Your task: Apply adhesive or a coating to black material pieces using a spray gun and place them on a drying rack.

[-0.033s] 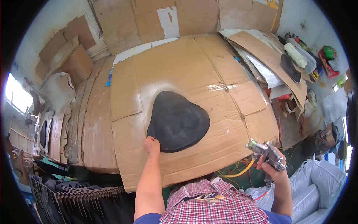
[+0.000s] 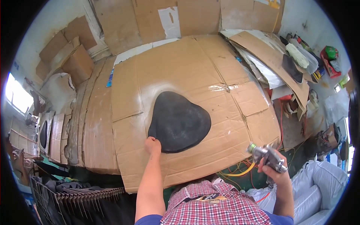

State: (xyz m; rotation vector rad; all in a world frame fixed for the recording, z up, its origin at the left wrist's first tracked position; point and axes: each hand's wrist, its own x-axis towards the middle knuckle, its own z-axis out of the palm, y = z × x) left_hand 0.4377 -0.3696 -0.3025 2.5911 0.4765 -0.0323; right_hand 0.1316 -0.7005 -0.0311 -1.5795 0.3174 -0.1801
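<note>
A black, rounded-triangular pad (image 2: 180, 123) with a matt surface lies on a large sheet of brown cardboard (image 2: 176, 63). Its lower left corner is pinched by my left hand (image 2: 153, 145), whose fingers are closed there. Off the cardboard's near right edge, my right hand (image 2: 276, 170) is wrapped round a metal spray gun (image 2: 267, 156) with a green ring at its nozzle end. The nozzle points left, well apart from the pad. A red hose (image 2: 263, 197) shows below the gun.
Wire rack with black pieces (image 2: 86, 198) stands at the lower left. Grey-white sacks (image 2: 318, 187) lie at the lower right. A yellow hose (image 2: 240, 174) runs under the near edge. Stacked cardboard (image 2: 270, 60) sits far right; another dark pad (image 2: 43, 134) is far left.
The spray gun and my right hand have shifted very slightly, with some blur. My left hand and the pad have not moved.
</note>
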